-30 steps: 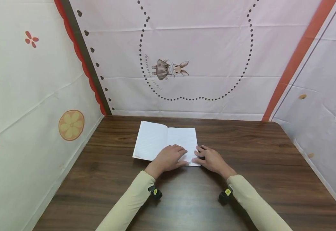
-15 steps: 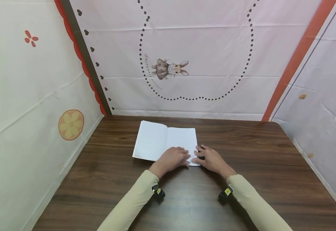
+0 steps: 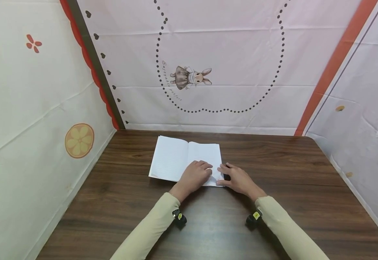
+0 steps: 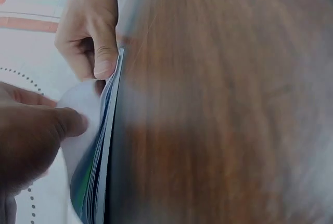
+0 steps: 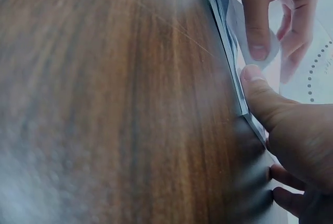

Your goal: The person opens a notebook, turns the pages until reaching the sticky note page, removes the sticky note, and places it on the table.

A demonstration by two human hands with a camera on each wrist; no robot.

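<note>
**Your left hand (image 3: 193,177) pinched up a page (image 4: 83,97) while your right hand (image 3: 239,179) pressed the notebook (image 3: 169,159)**

In the head view, the notebook lay open beneath and beyond your left hand, its other leaf out to that hand's left. Your right hand lay over the notebook's right edge, near the left one, with its thumb apart from its fingers. The wooden table (image 3: 208,224) spread on both sides of your hands, and a cloth (image 3: 237,54) printed with a rabbit (image 3: 192,77) hung beyond them.

In the left wrist view, the page bowed upward at your left thumb, above a stack of sheets. Your right thumb sat farther along that stack, pointing down onto it.

In the right wrist view, the raised page curved between your left thumb and fingers. Your right thumb pressed near the notebook's corner, close to the left thumb, its hand loosely spread. You couldn't tell whether its lower fingertips touched the notebook's side.
</note>
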